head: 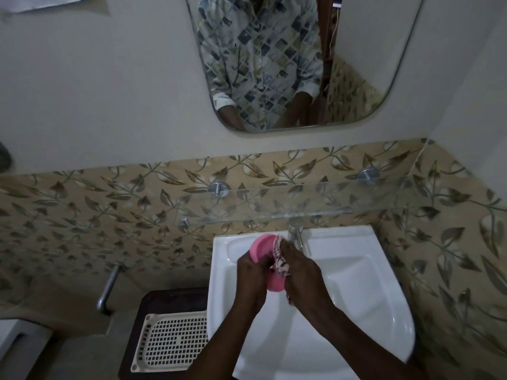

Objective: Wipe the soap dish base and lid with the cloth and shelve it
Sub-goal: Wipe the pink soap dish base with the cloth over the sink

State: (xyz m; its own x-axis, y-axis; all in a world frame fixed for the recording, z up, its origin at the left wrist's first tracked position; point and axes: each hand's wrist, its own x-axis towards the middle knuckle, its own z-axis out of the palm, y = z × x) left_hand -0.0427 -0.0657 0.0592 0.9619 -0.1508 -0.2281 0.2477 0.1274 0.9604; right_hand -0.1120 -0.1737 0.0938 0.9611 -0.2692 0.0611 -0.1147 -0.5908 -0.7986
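Over the white sink (pixel 356 283) I hold two pink pieces of the soap dish. One piece (pixel 262 246) stands tilted up at the top of my left hand (pixel 251 281), the other (pixel 275 283) shows between my two hands. Which piece is the base and which the lid I cannot tell. My right hand (pixel 299 272) is closed around a pink and white patterned cloth (pixel 279 260) and presses it against the pink pieces. A glass shelf (pixel 301 204) hangs on the tiled wall just above the sink.
A chrome tap (pixel 297 235) stands at the sink's back edge, right beside my right hand. A white perforated tray (pixel 170 341) lies on a dark stand left of the sink. A metal pipe (pixel 108 289) sticks out of the wall at left. A mirror (pixel 356 64) hangs above.
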